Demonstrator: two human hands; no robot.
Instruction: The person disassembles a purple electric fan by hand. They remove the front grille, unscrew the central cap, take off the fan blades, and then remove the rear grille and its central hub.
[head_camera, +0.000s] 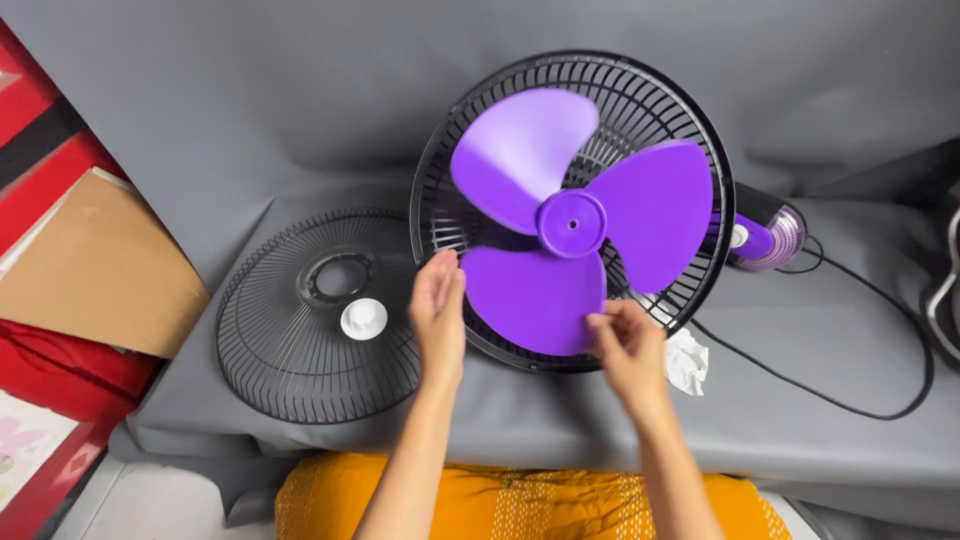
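The purple three-bladed plastic fan blade (573, 222) was seated in the black wire rear guard (690, 120), steadied at its lower blade: the left hand (440, 305) lay flat, fingers together, while the right hand (625, 340) pinched the edge. The black wire front guard (270, 350) and white plastic cap (364, 319) were set aside, left, on grey cloth (800, 420).

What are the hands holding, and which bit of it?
Both hold the purple fan blade: the right hand pinches the lower blade's bottom edge, and the left hand rests flat against its left edge.
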